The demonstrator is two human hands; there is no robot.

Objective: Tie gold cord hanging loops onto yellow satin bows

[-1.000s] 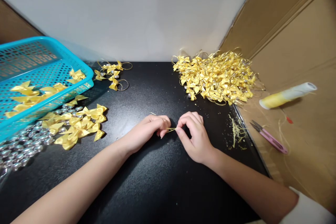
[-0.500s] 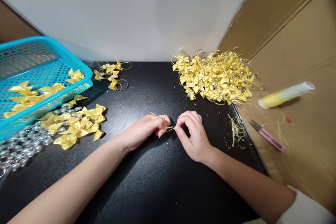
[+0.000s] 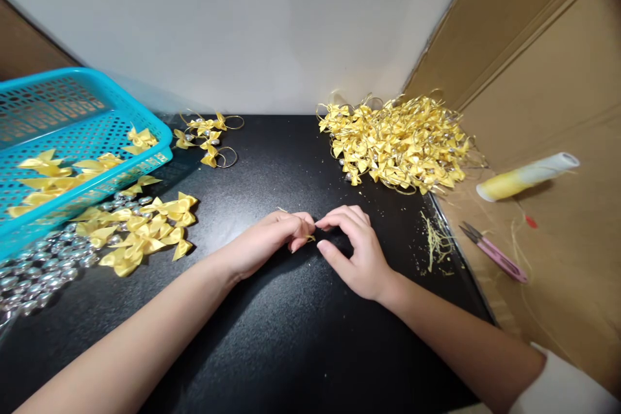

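Gold thread [image 3: 309, 237], seemingly pinched in your curled left hand [image 3: 272, 240] for control; right hand [image 3: 354, 252] half-open beside it, touching.

the bench [image 3: 272, 349] is black and finely speckled. the bows [image 3: 140, 233] and the big bow heap [image 3: 398, 142] are yellow, the beads [image 3: 33, 268] silver. the perforated basket [image 3: 72, 136] is turquoise, the snips [image 3: 495, 252] pink, the thread spool [image 3: 526, 176] white fading to yellow.

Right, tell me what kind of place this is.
Probably a small handcraft workbench: a big heap of yellow ribbon bows with thread loops, a turquoise perforated plastic basket, and pink thread snips beside a black tabletop.
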